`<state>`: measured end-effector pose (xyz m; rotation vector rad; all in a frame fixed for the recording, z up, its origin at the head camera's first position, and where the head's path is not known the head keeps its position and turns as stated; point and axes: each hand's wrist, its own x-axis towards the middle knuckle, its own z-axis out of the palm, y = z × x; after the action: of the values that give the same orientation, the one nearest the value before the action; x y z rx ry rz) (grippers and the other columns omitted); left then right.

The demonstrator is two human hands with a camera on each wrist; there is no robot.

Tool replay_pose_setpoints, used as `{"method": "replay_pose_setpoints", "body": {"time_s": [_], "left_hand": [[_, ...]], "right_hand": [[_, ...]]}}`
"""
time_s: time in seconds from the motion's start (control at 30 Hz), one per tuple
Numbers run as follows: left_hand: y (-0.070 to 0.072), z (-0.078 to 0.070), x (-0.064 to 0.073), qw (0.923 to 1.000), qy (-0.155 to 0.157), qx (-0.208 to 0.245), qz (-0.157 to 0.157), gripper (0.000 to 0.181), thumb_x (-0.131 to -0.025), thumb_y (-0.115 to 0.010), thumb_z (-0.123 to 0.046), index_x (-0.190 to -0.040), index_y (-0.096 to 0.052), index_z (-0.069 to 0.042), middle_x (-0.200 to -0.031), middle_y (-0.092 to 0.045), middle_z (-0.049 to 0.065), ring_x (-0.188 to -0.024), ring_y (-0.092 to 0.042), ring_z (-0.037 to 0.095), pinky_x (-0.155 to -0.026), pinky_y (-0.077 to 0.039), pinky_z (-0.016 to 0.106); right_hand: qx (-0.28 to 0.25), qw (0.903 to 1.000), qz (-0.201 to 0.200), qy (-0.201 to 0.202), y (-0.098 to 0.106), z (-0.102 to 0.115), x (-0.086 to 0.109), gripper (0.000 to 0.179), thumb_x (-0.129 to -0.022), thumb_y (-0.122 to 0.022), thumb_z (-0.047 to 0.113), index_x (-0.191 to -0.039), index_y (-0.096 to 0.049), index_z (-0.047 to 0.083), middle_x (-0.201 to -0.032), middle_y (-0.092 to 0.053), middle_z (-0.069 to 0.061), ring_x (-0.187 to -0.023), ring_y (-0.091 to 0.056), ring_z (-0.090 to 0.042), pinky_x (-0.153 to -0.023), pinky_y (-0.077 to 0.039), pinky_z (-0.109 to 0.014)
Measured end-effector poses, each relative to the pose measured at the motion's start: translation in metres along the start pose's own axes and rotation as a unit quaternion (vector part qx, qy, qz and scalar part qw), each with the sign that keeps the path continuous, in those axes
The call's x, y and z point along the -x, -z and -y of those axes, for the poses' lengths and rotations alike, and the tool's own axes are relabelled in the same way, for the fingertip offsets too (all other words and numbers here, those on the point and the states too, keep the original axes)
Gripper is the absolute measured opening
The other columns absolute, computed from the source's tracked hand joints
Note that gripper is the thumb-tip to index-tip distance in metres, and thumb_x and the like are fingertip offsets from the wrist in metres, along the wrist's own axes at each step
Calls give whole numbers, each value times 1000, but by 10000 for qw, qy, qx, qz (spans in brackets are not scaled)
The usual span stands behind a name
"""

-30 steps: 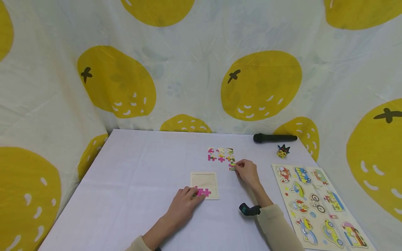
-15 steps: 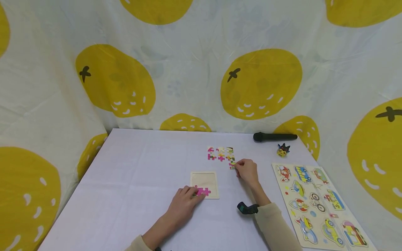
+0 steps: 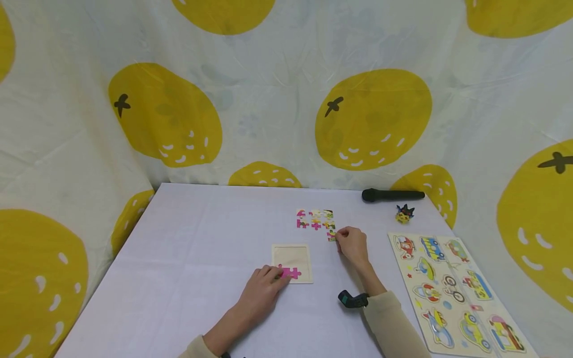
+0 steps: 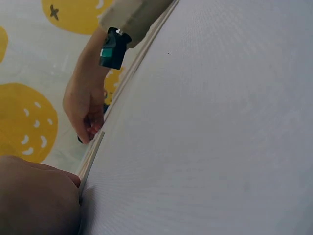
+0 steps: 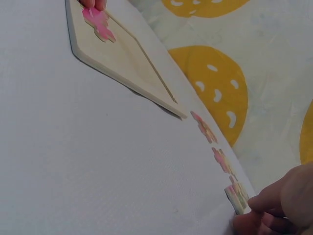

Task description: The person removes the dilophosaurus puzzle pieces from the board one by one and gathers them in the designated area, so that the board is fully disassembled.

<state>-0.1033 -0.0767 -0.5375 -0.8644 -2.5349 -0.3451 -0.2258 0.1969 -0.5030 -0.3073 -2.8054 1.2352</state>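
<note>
My left hand (image 3: 261,288) rests on the near left corner of a square wooden puzzle tray (image 3: 305,253), its fingertips on pink puzzle pieces (image 3: 294,273) along the near side. Part of those pieces is hidden under the fingers. In the right wrist view the tray (image 5: 127,78) lies flat with fingertips on the pink pieces (image 5: 100,22). Farther back, my right hand (image 3: 355,246) pinches a pink and green puzzle piece (image 3: 331,236) between thumb and finger. That piece (image 5: 235,199) is close over the table. Just behind it several loose puzzle pieces (image 3: 315,224) lie in rows.
At the right lies a large wooden board (image 3: 440,296) with vehicle pictures. A black microphone (image 3: 394,195) and a small yellow and dark figurine (image 3: 405,214) stand at the back right. A curtain with yellow fruit prints (image 3: 268,99) surrounds the white table (image 3: 192,238).
The right hand and its pinched piece have shifted very slightly. My left hand keeps its place on the tray; the whole view drifts a little.
</note>
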Motion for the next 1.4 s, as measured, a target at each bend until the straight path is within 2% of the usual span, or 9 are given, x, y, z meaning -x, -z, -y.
{"method": "replay_pose_setpoints", "body": {"time_s": [0.1, 0.3, 0.4, 0.63, 0.9, 1.1, 1.27, 1.4], "left_hand": [[0, 0, 0, 10000, 10, 59, -73, 25, -88, -74, -15, -112, -76, -19, -113, -68, 0, -104, -60, 18, -86, -52, 34], [-2, 2, -1, 9969, -108, 331, -707, 19, -83, -77, -10, -103, -77, -10, -104, -69, 4, -97, -64, 19, -81, -52, 33], [-2, 2, -2, 9951, -135, 425, -885, 19, -82, -78, -9, -101, -78, -7, -100, -68, 4, -94, -65, 18, -79, -52, 32], [1, 1, -2, 9955, -48, 492, -804, 19, -82, -79, -9, -101, -78, -7, -99, -69, 3, -93, -65, 18, -79, -52, 32], [2, 1, -1, 9971, 99, 465, -591, 16, -84, -78, -12, -100, -78, -8, -100, -70, 0, -93, -65, 15, -82, -54, 29], [2, 0, -2, 9965, 71, 470, -688, 15, -83, -79, -12, -97, -78, -8, -100, -70, 0, -92, -65, 15, -80, -55, 30], [2, 0, -1, 9971, 85, 406, -631, 16, -84, -78, -13, -99, -78, -8, -101, -70, 1, -92, -66, 15, -80, -55, 29], [1, 1, -1, 9964, 40, 434, -732, 16, -82, -79, -12, -97, -78, -8, -99, -70, 1, -91, -65, 16, -80, -54, 30]], "right_hand": [[-23, 10000, 9, 57, 1, 2, 3, 23, -97, -60, 15, -110, -69, -2, -87, -66, -14, -63, -58, -17, -54, -46, -23], [102, 9996, 47, 267, -2, 12, 11, 25, -97, -61, 19, -111, -69, 0, -95, -68, -14, -81, -58, -22, -66, -47, -25], [79, 9991, 106, 407, -4, 19, 16, 25, -97, -64, 20, -111, -70, 1, -95, -68, -13, -83, -59, -22, -69, -48, -25], [148, 9964, 275, 788, -7, 33, 30, 27, -93, -68, 19, -111, -70, 0, -92, -65, -11, -78, -57, -20, -61, -46, -22], [314, 9908, 601, 1167, -17, 41, 45, 27, -91, -71, 18, -111, -71, 0, -88, -65, -7, -79, -57, -17, -68, -48, -25], [394, 9836, 943, 1489, -22, 44, 57, 26, -91, -73, 18, -111, -72, 2, -88, -65, -4, -79, -55, -15, -67, -48, -22], [498, 9767, 1178, 1723, -24, 46, 67, 23, -90, -74, 18, -109, -73, 4, -89, -64, -2, -80, -55, -13, -68, -49, -20], [578, 9705, 1339, 1918, -25, 48, 74, 20, -89, -75, 17, -105, -74, 5, -89, -63, -1, -80, -54, -11, -70, -49, -20]]}}
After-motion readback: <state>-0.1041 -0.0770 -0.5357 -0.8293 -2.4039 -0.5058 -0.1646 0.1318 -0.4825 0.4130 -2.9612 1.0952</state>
